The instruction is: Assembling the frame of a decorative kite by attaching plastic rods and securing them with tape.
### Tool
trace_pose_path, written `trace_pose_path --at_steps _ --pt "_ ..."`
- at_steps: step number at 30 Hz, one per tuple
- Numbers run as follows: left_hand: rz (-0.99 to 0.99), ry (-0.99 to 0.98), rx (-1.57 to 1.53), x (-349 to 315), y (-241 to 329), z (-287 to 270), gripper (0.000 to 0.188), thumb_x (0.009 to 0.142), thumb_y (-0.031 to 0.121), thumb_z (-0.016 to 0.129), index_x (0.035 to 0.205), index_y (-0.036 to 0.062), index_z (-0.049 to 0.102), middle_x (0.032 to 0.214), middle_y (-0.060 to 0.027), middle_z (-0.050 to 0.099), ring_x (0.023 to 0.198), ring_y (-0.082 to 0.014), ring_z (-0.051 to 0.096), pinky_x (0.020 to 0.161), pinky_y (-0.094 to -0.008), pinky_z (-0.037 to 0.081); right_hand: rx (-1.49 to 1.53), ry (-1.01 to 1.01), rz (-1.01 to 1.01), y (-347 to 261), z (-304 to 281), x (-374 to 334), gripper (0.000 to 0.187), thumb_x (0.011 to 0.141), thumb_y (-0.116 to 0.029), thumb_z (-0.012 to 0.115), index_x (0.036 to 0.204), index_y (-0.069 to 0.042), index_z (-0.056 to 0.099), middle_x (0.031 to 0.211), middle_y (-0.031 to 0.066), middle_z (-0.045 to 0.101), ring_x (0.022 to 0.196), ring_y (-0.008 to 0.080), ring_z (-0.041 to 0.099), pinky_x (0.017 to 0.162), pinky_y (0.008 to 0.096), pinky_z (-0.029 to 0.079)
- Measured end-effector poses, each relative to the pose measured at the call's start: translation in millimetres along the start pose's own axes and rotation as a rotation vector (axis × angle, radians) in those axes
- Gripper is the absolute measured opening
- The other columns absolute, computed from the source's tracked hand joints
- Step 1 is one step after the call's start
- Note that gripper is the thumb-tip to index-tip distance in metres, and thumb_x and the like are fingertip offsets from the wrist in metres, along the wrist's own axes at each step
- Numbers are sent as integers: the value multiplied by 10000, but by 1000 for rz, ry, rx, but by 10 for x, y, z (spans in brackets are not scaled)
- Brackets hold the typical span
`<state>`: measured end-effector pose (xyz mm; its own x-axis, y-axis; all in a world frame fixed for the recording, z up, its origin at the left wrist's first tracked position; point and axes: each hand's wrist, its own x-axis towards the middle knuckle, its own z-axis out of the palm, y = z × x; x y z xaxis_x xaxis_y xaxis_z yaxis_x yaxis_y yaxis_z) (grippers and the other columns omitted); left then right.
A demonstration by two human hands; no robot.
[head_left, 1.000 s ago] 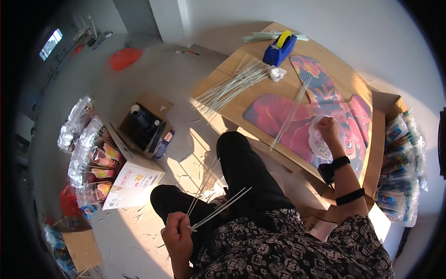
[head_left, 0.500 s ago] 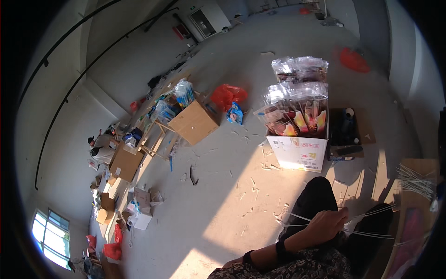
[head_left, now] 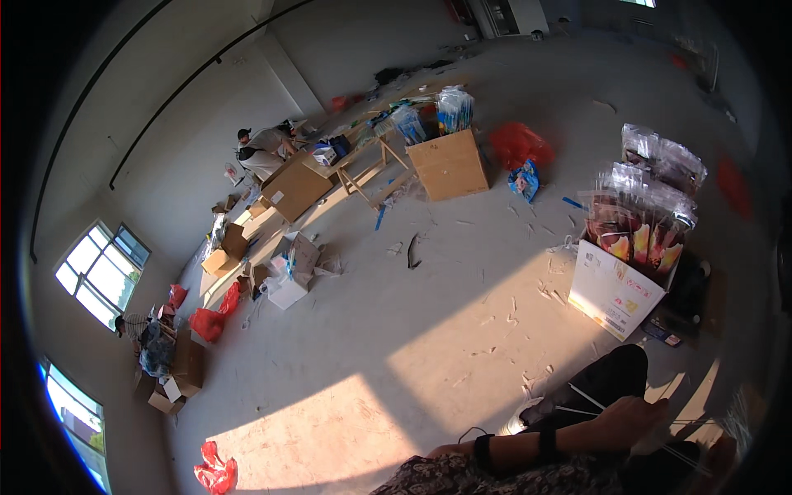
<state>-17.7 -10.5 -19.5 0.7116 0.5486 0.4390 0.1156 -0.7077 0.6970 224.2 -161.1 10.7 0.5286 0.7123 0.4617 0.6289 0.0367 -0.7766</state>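
Observation:
My left hand point(head_left: 631, 422) comes in from the lower edge, with two dark bands on its forearm. Its fingers are closed around several thin white sticks point(head_left: 585, 396), which poke out on both sides of the fist. It is held over my dark-trousered knee point(head_left: 624, 369). At the lower right lies a dim brown shape, too dark and blurred to tell whether it is my right hand. Close to it is a blurred bundle of similar thin white sticks point(head_left: 740, 422).
Beyond my knee stands a white carton point(head_left: 615, 285) packed with clear-topped printed bags point(head_left: 643, 235). Cardboard boxes point(head_left: 450, 165) and a long low table line the left side. A person point(head_left: 264, 153) bends there. White scraps and red plastic bags point(head_left: 521, 144) lie on the floor.
The whole view has swung left, so the room's contents sit farther right and more windows show at the left. My left hand still grips the sticks.

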Motion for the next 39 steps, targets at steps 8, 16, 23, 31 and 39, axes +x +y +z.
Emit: trace_pose_path --at_steps 8,16,23,31,39 --pt "-249 56 -180 -70 -5 -258 143 840 93 543 898 31 429 596 -196 522 610 -418 565 532 -475 432 1262 -310 425 -194 849 146 193 876 -124 543 1054 -50 546 892 47 555 735 107 486 552 217 369" --pt "-224 56 -264 -17 -107 -135 114 836 51 551 903 31 461 662 -204 551 680 -408 580 557 -436 443 1230 -220 515 507 694 -58 333 959 -110 467 1276 -26 411 1072 42 505 898 107 495 666 195 425" --pt "-220 -5 -625 -5 -46 -203 71 873 56 535 866 13 477 653 -118 513 599 -154 514 558 -321 426 506 -32 232 649 666 -269 374 982 -128 417 1324 16 374 1156 103 523 943 123 539 724 250 466" --pt "-201 -126 -273 32 20 -167 114 860 92 514 889 23 427 629 -182 533 614 -356 587 518 -404 424 430 -7 227 1318 726 -292 380 986 -143 415 1324 23 371 1163 105 525 942 113 541 724 237 464" --pt "-159 -56 152 -43 13 -193 173 820 74 540 946 44 425 625 -141 578 577 -361 597 497 -436 456 671 184 495 948 708 -35 246 998 -144 385 1192 2 422 933 65 547 737 104 525 595 233 453"
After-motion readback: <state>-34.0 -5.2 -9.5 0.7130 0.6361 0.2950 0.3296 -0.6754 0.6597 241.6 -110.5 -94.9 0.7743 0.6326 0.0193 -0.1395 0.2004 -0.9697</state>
